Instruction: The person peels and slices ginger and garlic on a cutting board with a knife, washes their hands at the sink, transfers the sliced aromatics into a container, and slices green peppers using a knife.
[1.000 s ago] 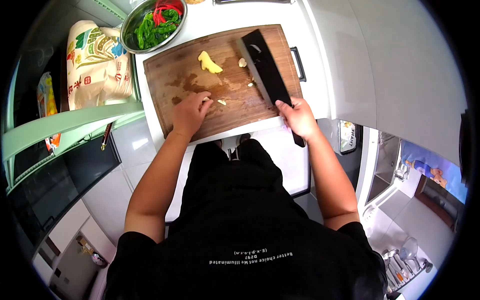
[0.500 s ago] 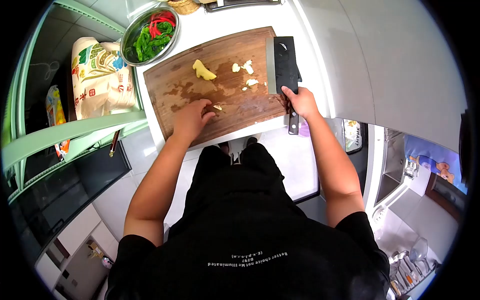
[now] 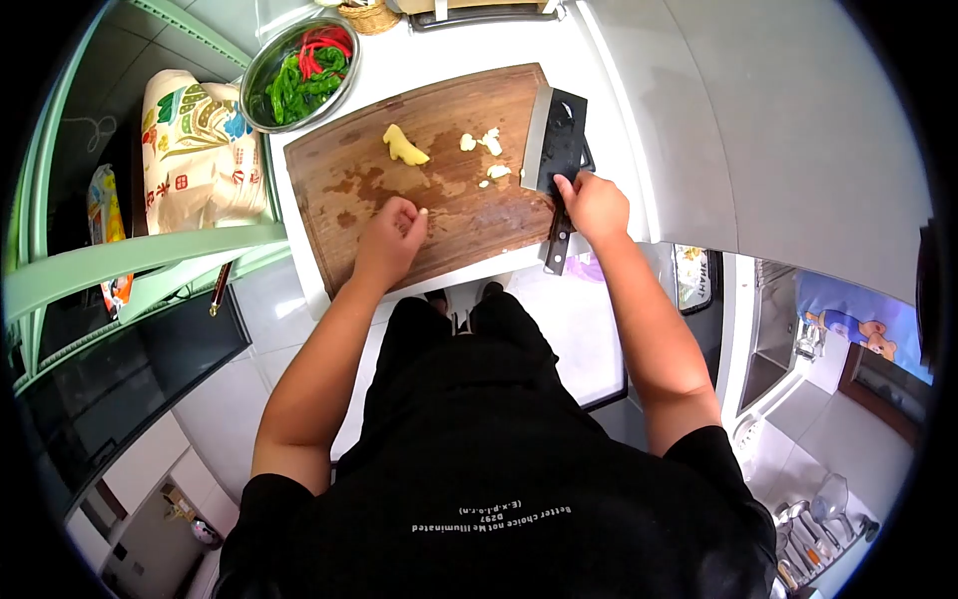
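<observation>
My right hand (image 3: pixel 599 208) is closed on a black-bladed cleaver (image 3: pixel 559 145) where blade meets handle; the blade lies over the right edge of the wooden cutting board (image 3: pixel 339 160). My left hand (image 3: pixel 391 240) is above the near part of the board, its fingertips pinched on a small pale piece of garlic (image 3: pixel 423 213). Several crushed garlic pieces (image 3: pixel 491 143) lie on the board left of the blade. A peeled yellow piece of ginger (image 3: pixel 404 147) rests farther back, beyond my left hand.
A metal bowl (image 3: pixel 351 88) with green and red peppers (image 3: pixel 299 90) stands behind the board's left corner. On the green shelf rack (image 3: pixel 150 262) at the left is a large printed bag (image 3: pixel 200 160). A wicker basket (image 3: pixel 371 17) sits at the back of the white counter (image 3: pixel 459 50).
My left fingers have closed on the small garlic piece that lay beside them and lifted it. The cleaver has tilted and shifted slightly left in my right hand.
</observation>
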The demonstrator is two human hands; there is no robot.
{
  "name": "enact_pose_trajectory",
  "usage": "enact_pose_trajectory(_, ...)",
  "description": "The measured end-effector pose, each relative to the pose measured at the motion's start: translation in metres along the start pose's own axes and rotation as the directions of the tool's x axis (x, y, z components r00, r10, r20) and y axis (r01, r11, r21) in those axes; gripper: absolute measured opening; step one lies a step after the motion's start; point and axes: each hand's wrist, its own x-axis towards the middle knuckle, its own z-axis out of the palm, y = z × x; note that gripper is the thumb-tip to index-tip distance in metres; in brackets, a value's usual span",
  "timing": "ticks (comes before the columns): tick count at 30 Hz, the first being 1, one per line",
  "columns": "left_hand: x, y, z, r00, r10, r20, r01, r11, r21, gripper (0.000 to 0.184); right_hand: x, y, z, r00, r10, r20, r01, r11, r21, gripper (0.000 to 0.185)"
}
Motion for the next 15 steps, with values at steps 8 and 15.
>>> enact_pose_trajectory(8,-0.007,-0.014,-0.076,0.947,-0.219,0.236,0.269,0.136,-0.953,0.006,-0.04,-0.108,0.043,0.756,-0.604,-0.252,0.654,0.712,0.255,0.019)
enact_pose_trajectory(15,-0.008,-0.01,-0.097,0.96,-0.118,0.254,0.264,0.077,-0.962,0.017,-0.039,-0.181,0.08,0.708,-0.7,-0.093,0.7,0.677,0.227,0.019)
